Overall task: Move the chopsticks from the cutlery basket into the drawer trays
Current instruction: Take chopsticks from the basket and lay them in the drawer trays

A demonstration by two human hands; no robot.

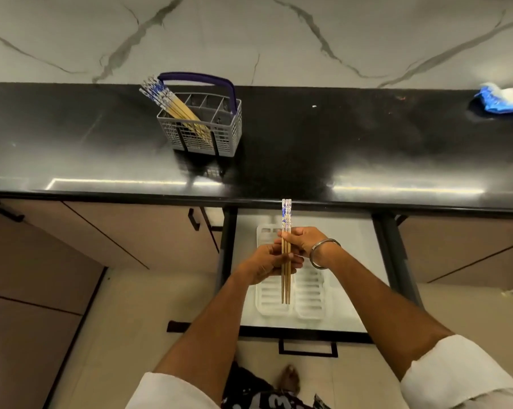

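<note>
A grey cutlery basket (203, 128) with a purple handle stands on the black counter, and several chopsticks (172, 103) with blue-and-white tops lean out of its left side. Below the counter edge an open drawer (352, 231) holds two white ribbed trays (309, 293) side by side. Over the trays, both hands grip a small bundle of chopsticks (286, 286) pointing away from me. My left hand (264, 262) holds the bundle near its middle. My right hand (303, 242), with a metal bangle on the wrist, holds it slightly higher up.
A blue-and-white packet (501, 98) lies on the counter at the far right. Closed cabinet doors (101, 231) flank the drawer on both sides. The drawer's black front handle (308, 348) is near my body. A marble wall rises behind the counter.
</note>
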